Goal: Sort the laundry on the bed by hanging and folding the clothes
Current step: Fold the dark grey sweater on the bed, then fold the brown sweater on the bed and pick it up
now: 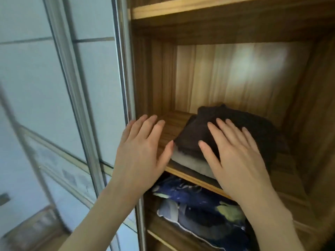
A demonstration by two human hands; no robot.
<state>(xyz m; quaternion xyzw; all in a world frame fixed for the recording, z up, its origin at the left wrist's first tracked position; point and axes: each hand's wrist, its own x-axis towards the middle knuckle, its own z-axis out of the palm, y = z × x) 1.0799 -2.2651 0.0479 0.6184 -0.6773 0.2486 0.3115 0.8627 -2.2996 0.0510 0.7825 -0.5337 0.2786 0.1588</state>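
Left hand (143, 153): fingers straight and spread, holding nothing, positioned at the front edge of the wooden shelf (174, 124), thumb just beside the folded stack. Right hand (233, 156): fingers straight and slightly spread, palm down over the dark folded garment (235, 127); contact cannot be confirmed. The dark folded garment lies on top of a light grey folded item (190, 162) on the wooden shelf. Below: blue patterned bedding (195, 205) occupies the lower compartment. Left: frosted sliding door (54, 87). Rear: wardrobe back panel (235, 75).

No text, label, brand, number or sign can be read anywhere in the head view.
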